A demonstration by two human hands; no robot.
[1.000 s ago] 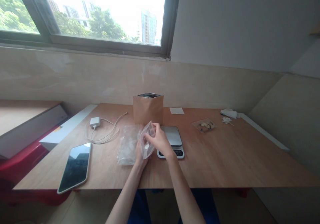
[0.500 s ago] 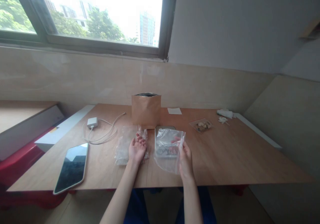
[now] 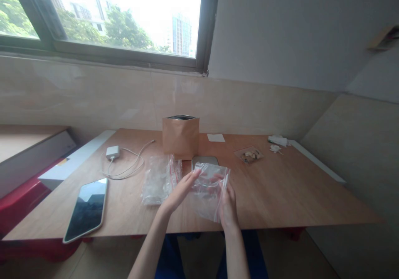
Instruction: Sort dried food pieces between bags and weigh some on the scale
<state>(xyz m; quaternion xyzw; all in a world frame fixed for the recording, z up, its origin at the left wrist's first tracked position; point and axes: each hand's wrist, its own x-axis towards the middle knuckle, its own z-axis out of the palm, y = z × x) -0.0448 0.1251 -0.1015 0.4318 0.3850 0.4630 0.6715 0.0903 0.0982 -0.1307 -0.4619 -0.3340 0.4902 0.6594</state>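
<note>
Fingers of the left hand (image 3: 180, 191) reach the left edge of the clear bag (image 3: 204, 201), pinching or merely touching, I cannot tell; the right hand (image 3: 229, 206) grips its zip edge. The bag veils most of the scale (image 3: 206, 160) behind.

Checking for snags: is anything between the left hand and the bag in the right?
Nothing visible is. The left hand is at the left side of the bag; the right hand holds its zip edge. The scale is partly behind, the pile farther left.
</note>
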